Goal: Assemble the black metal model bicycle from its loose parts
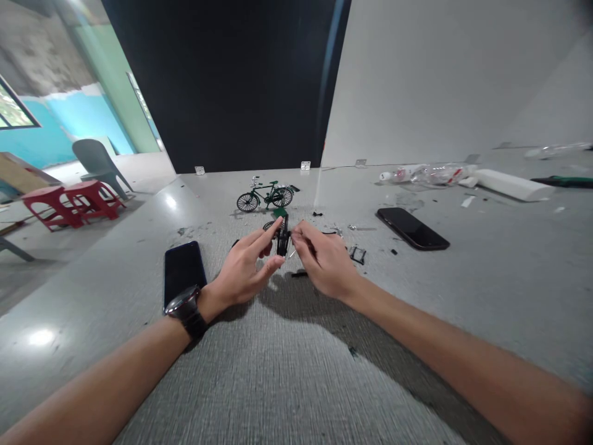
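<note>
Between thumb and fingers, my left hand [243,266] grips a small black model bicycle part [282,240], seen nearly edge-on. My right hand [327,256] has its fingers closed in a pinch against the part's right side; its fingertips hide what they hold. A thin silvery piece shows just below those fingertips. Behind the hands, a green model bicycle [265,195] stands on the table. A small green piece [280,212] and part of a spoked wheel show beyond my left fingertips. On the table below my right hand lies a short black strip [299,274].
A small black frame piece [357,254] and other tiny parts lie right of my hands. One phone [184,269] rests by my left wrist, another phone [412,228] at the right. Plastic bottles [428,174] and a white block [514,185] lie near the back panel.
</note>
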`<state>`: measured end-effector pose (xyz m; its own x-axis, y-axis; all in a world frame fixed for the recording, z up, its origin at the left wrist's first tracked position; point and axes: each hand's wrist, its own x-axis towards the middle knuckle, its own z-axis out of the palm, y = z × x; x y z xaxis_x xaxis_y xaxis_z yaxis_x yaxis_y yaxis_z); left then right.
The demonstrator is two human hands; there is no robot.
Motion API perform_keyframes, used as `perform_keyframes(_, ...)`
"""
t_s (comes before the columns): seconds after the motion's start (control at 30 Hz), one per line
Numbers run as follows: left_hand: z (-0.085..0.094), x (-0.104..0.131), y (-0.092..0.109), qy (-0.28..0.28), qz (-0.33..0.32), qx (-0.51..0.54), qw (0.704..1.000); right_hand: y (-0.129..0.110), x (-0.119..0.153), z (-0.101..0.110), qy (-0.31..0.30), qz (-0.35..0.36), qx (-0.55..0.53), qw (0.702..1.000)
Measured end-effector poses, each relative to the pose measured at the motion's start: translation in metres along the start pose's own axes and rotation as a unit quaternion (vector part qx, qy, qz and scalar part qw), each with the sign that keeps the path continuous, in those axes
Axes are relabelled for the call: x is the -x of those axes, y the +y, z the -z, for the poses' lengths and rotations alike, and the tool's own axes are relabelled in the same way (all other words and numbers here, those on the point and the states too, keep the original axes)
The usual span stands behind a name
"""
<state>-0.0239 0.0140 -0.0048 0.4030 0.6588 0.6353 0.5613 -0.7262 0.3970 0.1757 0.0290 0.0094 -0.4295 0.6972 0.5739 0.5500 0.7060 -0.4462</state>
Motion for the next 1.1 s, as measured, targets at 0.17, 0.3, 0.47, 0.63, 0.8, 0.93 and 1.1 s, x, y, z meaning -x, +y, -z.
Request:
perform_keyframes(0.17,-0.002,0.001,-0.001,-0.031,0.012,0.012,0.999,0.006,-0.001,-0.002,0.007,0.000,-0.025,1.000)
perform_keyframes(0.3,-0.004,0.002,-0.002,-0.033,0.017,0.047,0.998,0.005,-0.003,-0.001,0.005,-0.019,-0.069,0.997)
perform_keyframes(0.47,-0.006,0.002,-0.002,-0.010,0.018,0.065,0.998,-0.001,-0.004,0.001,0.022,-0.034,-0.099,0.994)
perform_keyframes(0.63,-0.006,0.002,-0.001,-0.009,0.038,0.085,0.996,0.000,-0.003,-0.001,0.025,-0.046,-0.136,0.989)
perform_keyframes(0.8,-0.008,0.003,-0.002,0.016,0.036,0.072,0.997,-0.001,-0.002,-0.004,0.031,-0.053,-0.176,0.982)
perform_keyframes(0.93,-0.007,0.004,-0.001,0.014,0.021,0.082,0.996,-0.004,-0.001,-0.005,0.035,-0.065,-0.209,0.975)
perform_keyframes(1.1,-0.005,0.004,0.000,-0.013,-0.002,0.142,0.990,-0.006,0.000,-0.005,0.038,-0.062,-0.211,0.975)
